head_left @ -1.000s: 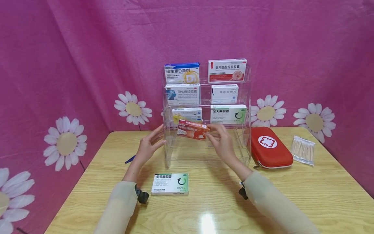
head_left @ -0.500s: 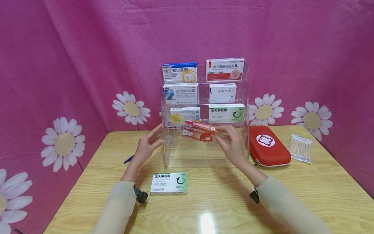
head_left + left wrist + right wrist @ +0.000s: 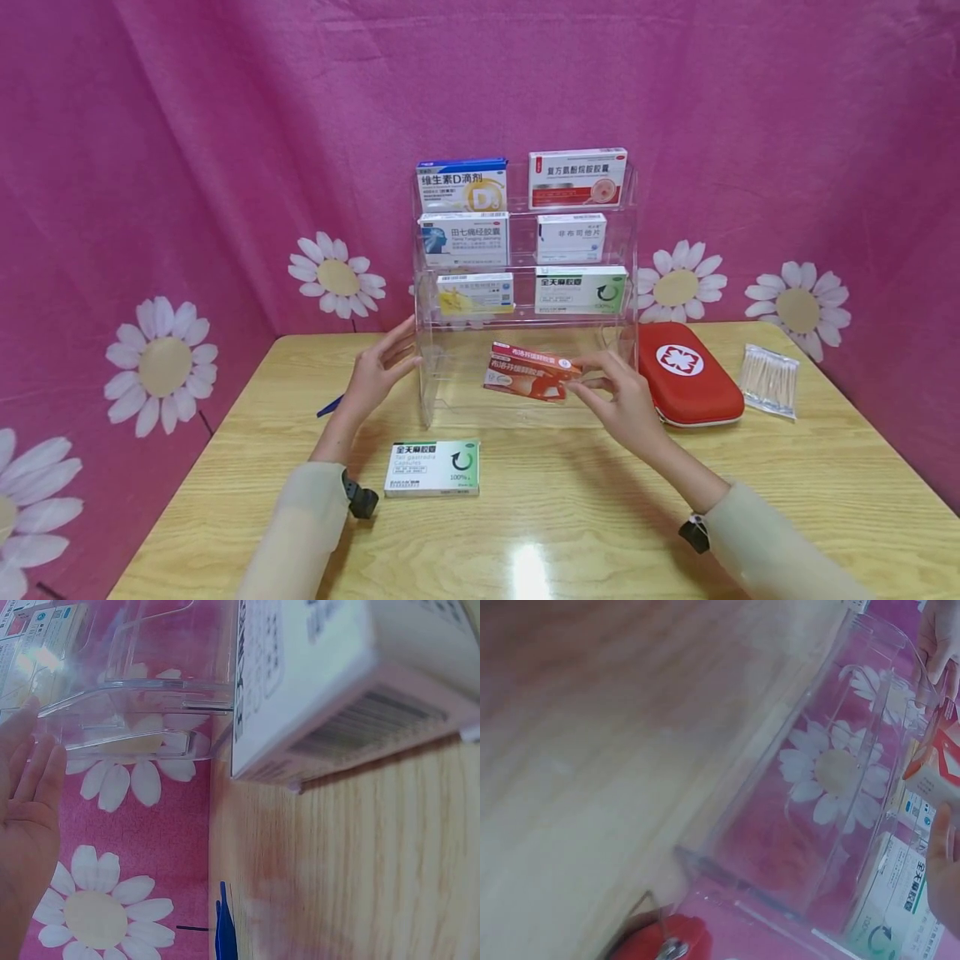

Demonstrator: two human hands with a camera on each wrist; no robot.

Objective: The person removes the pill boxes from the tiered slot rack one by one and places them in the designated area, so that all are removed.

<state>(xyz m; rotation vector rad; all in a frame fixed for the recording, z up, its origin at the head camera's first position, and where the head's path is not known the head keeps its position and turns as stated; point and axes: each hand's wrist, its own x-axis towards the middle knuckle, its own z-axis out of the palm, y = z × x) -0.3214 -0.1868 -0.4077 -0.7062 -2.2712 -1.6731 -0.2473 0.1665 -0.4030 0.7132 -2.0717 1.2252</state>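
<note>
- Head view: right hand, just right of frame centre, pinches the right end of an orange medicine box between thumb and fingertips. The box is held tilted in the air, in front of the open bottom level of the clear acrylic rack at mid-frame.
- Left hand, left of centre, has straight, slightly spread fingers laid against the rack's left wall; it holds nothing.
- The rack's upper levels carry six medicine boxes in two columns. A green-and-white box lies flat on the wooden table at lower centre, near the left wrist.
- Right of the rack lies a red first-aid case, touching or just beside it, and further right a pack of cotton swabs. A blue pen pokes out behind the left forearm.
- Left wrist view: the left hand fills the left edge, fingers straight and together beside the rack's clear wall. The green-and-white box looms at upper right; the pen lies at the bottom.
- Right wrist view: the rack runs diagonally through the frame. The orange box shows at the right edge with a fingertip below it; the rest of the grip is cut off. The red case sits at the bottom.
</note>
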